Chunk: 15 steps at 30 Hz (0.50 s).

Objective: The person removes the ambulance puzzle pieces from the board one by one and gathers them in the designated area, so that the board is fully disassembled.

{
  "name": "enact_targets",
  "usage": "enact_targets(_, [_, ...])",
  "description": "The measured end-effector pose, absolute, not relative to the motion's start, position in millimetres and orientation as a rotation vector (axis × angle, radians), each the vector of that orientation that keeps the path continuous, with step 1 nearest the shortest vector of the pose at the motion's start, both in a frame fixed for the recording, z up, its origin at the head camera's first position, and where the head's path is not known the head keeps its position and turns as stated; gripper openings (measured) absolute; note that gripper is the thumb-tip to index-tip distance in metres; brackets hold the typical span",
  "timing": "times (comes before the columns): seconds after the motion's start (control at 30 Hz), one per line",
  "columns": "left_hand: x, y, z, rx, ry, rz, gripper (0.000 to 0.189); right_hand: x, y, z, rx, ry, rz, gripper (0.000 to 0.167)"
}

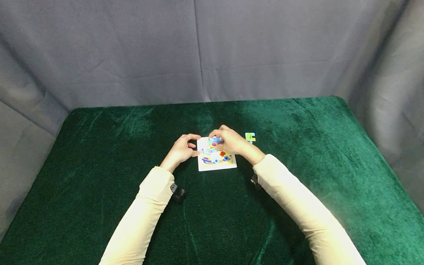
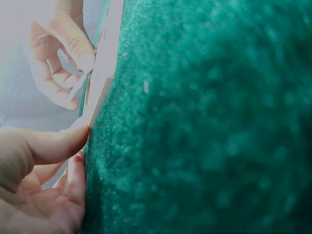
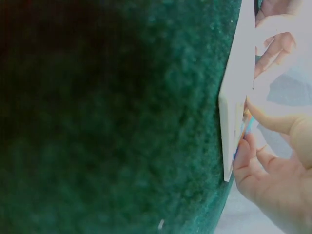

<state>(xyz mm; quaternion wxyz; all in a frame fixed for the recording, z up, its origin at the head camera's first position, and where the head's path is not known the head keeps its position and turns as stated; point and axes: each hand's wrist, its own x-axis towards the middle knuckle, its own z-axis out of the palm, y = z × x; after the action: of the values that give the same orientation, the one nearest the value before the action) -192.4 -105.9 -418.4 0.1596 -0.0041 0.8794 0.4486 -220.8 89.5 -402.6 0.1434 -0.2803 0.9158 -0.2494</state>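
Observation:
A white-framed jigsaw puzzle board [image 1: 217, 167] with a colourful picture lies flat on the cloth. Over its upper part my right hand [image 1: 228, 140] pinches a blue jigsaw piece [image 1: 215, 140] between thumb and fingers, tilted against the board. In the right wrist view the piece [image 3: 247, 123] shows as a thin coloured edge, mostly hidden by the fingers. My left hand [image 1: 181, 149] rests at the board's left side, thumb and index finger apart along the frame. The left wrist view has the left thumb [image 2: 63, 145] touching the frame's corner.
A loose green and yellow jigsaw piece [image 1: 250, 137] lies on the cloth right of the board, beyond my right wrist. Dark green cloth [image 1: 99, 191] covers the table. Grey curtains [image 1: 132, 51] hang behind and at both sides.

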Motion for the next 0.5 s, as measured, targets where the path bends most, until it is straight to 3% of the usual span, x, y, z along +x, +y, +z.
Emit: enact_targets(0.5, [-192.6, -105.7, -416.7, -0.02, 2.512, 1.265, 0.054, -221.8, 91.9, -403.8, -0.707, 2.609, -0.884, 0.035])
